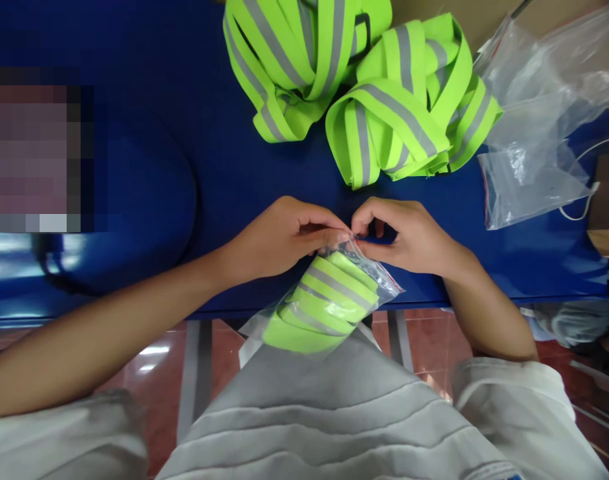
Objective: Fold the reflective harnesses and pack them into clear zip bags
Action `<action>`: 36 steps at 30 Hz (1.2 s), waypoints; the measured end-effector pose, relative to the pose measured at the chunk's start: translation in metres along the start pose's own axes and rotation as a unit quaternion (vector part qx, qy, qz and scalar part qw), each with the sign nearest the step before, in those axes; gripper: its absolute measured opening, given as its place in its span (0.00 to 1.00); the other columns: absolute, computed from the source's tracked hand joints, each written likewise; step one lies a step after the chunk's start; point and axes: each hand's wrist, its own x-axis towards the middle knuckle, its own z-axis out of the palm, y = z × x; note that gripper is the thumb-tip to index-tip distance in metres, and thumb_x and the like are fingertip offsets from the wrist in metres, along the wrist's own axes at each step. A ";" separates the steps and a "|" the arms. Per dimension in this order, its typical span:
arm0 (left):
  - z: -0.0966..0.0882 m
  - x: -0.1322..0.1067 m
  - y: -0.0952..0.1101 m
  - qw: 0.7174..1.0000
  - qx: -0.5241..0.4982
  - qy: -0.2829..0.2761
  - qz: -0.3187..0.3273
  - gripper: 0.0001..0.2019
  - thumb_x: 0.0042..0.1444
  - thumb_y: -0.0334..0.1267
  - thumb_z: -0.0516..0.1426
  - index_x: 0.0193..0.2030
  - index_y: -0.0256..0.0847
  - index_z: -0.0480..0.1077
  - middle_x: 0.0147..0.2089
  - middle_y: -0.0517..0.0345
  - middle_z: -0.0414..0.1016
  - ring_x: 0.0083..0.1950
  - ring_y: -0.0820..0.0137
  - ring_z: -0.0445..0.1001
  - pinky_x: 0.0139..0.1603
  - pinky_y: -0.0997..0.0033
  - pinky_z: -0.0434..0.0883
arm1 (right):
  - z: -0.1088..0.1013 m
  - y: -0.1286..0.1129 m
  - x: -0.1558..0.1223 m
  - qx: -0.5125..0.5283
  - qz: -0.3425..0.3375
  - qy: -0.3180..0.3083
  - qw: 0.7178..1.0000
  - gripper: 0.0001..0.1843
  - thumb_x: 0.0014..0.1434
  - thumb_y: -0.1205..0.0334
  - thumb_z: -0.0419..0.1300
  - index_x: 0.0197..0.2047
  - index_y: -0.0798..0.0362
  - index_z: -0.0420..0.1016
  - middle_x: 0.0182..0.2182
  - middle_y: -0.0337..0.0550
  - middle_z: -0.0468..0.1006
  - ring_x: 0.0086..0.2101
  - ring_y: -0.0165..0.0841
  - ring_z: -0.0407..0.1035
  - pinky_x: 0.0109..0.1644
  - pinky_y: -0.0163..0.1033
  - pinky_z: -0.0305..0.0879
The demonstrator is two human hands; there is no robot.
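A clear zip bag [388,283] with a red line along its mouth hangs at the table's front edge, against my body. Inside it lies a folded neon-yellow reflective strap [324,300] with grey stripes. My left hand [297,233] pinches the upper corner of the bag between thumb and fingers. Close beside it, my right hand [399,233] has its thumb and index finger closed at the same end of the bag's mouth. The fingertips of both hands nearly meet there.
Two loose heaps of reflective straps, one at the back [304,60] and one nearer [409,107], lie on the blue table [149,173]. Clear plastic bags [529,133] and a white cable [579,213] are at the right. A black cable [192,200] curves at the left.
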 end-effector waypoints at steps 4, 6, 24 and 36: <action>0.002 0.000 0.001 1.000 0.021 -0.006 0.013 0.08 0.61 0.40 0.65 0.38 0.41 0.86 0.33 0.62 0.85 0.31 0.76 0.77 0.30 0.82 0.67 | 0.001 0.003 0.004 0.065 -0.003 -0.008 0.998 0.06 0.66 0.64 0.68 0.39 0.54 0.76 0.31 0.36 0.79 0.31 0.23 0.71 0.36 0.28 0.65; 0.001 0.000 0.002 1.000 0.018 -0.006 0.016 0.08 0.62 0.40 0.65 0.38 0.41 0.86 0.32 0.63 0.84 0.31 0.76 0.76 0.30 0.81 0.66 | 0.002 0.004 0.005 0.065 -0.009 -0.002 0.998 0.07 0.69 0.61 0.65 0.40 0.54 0.76 0.30 0.36 0.78 0.29 0.23 0.70 0.34 0.28 0.64; 0.002 -0.004 0.001 0.994 0.000 0.103 0.022 0.14 0.64 0.48 0.63 0.37 0.39 0.78 0.34 0.58 0.79 0.31 0.75 0.71 0.30 0.77 0.66 | 0.012 -0.001 0.005 0.197 0.108 0.038 0.974 0.15 0.69 0.52 0.67 0.38 0.54 0.73 0.28 0.35 0.74 0.26 0.22 0.65 0.29 0.28 0.63; 0.003 -0.002 -0.004 0.994 -0.016 0.102 0.043 0.12 0.63 0.46 0.66 0.39 0.37 0.81 0.38 0.56 0.84 0.36 0.73 0.76 0.36 0.76 0.68 | 0.019 0.005 0.003 0.204 0.116 0.041 0.971 0.15 0.69 0.51 0.66 0.42 0.56 0.76 0.29 0.34 0.74 0.29 0.23 0.65 0.32 0.29 0.62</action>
